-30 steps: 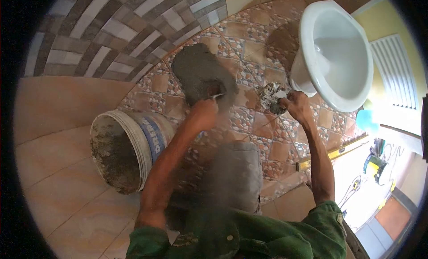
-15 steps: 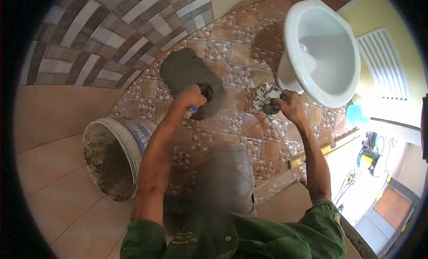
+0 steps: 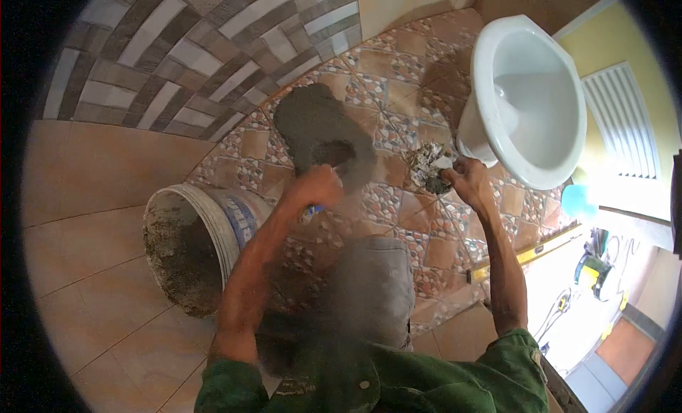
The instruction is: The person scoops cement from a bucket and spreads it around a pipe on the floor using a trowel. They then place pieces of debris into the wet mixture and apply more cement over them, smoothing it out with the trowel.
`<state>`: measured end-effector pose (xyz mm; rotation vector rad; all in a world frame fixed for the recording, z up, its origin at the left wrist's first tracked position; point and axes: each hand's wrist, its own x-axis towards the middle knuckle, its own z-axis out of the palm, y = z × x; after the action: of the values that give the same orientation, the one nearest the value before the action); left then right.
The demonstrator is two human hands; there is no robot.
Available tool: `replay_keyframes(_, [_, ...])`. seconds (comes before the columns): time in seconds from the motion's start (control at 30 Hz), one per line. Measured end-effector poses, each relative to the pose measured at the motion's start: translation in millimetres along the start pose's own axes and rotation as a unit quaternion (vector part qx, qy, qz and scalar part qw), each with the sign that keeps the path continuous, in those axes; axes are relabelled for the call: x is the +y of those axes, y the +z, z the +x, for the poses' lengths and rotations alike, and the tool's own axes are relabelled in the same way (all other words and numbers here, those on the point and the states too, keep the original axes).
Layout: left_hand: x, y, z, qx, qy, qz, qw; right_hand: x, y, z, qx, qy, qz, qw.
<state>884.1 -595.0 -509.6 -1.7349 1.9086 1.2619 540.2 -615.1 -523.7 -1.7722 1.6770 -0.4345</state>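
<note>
A patch of wet grey mortar (image 3: 312,118) lies on the patterned floor tiles, with a dark hollow at its lower right part. My left hand (image 3: 317,188) is closed at the lower edge of the mortar, slightly blurred; a bit of blue shows beneath it, but what it grips is too hidden to name. My right hand (image 3: 469,181) pinches the lower right edge of a crumpled, mortar-smeared paper wad (image 3: 428,163), beside the base of the white toilet bowl (image 3: 533,104).
A mortar-caked bucket (image 3: 188,250) lies on its side at the left. A yellow spirit level (image 3: 529,254) rests by the doorway at the right. Tools and cables (image 3: 593,271) lie beyond it. A patterned tile wall (image 3: 192,54) rises behind the mortar.
The whole view has shifted, so the scene sits slightly lower and to the right. My left hand has moved down from the hollow in the mortar. My right hand remains at the paper wad.
</note>
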Motion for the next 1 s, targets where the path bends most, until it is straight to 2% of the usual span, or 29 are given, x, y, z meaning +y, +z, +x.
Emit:
replay_keyframes(0.03, [-10, 13, 1, 0.017, -0.012, -0.042, 0.999, 0, 1, 0, 0.003, 0.005, 0.003, 1.0])
replay_keyframes(0.13, [-20, 42, -22, 0.178, 0.101, -0.017, 0.979, 1, 5, 0, -0.003, 0.01, 0.009, 1.0])
replay_keyframes(0.23, [-16, 35, -44, 0.13, 0.022, -0.081, 0.988, -4, 2, -1, -0.028, 0.052, 0.01, 0.998])
replay_keyframes(0.33, [-43, 39, -19, 0.182, 0.024, -0.077, 0.98, -11, 2, -2, -0.04, 0.059, 0.001, 0.997])
replay_keyframes(0.4, [-49, 30, 5, 0.16, 0.082, 0.005, 0.984, -5, 4, -1, -0.043, 0.044, 0.001, 0.998])
replay_keyframes(0.43, [-54, 29, 22, 0.146, 0.1, 0.032, 0.984, -10, 0, -2, -0.064, 0.064, -0.014, 0.996])
replay_keyframes(0.53, [-103, 50, 101, 0.058, 0.105, 0.08, 0.99, 20, 20, -2, 0.037, -0.023, 0.063, 0.997])
replay_keyframes(0.57, [-119, 58, 121, 0.034, 0.103, 0.067, 0.992, 16, 14, -4, 0.038, -0.036, 0.005, 0.999])
replay_keyframes(0.63, [-139, 59, 139, -0.022, 0.073, 0.01, 0.997, 9, 5, -10, 0.039, -0.007, 0.006, 0.999])
replay_keyframes(0.67, [-143, 56, 146, -0.038, 0.104, 0.019, 0.994, 8, 3, -13, 0.038, 0.008, 0.005, 0.999])
replay_keyframes(0.7, [-136, 44, 139, -0.061, 0.094, 0.019, 0.994, 11, 2, -15, 0.039, 0.002, 0.03, 0.999])
replay_keyframes(0.8, [-75, -6, 90, -0.128, -0.012, 0.048, 0.991, 38, 7, -13, 0.029, -0.032, -0.007, 0.999])
replay_keyframes(0.83, [-60, -15, 81, -0.13, -0.014, 0.066, 0.989, -1, -4, -20, 0.009, 0.021, 0.095, 0.995])
replay_keyframes(0.93, [-52, -4, 88, -0.032, 0.052, 0.199, 0.978, 7, -4, -21, 0.03, -0.006, 0.053, 0.998])
replay_keyframes(1.0, [-45, -4, 100, -0.069, 0.034, 0.224, 0.972, 16, 4, -20, 0.042, -0.015, 0.07, 0.997])
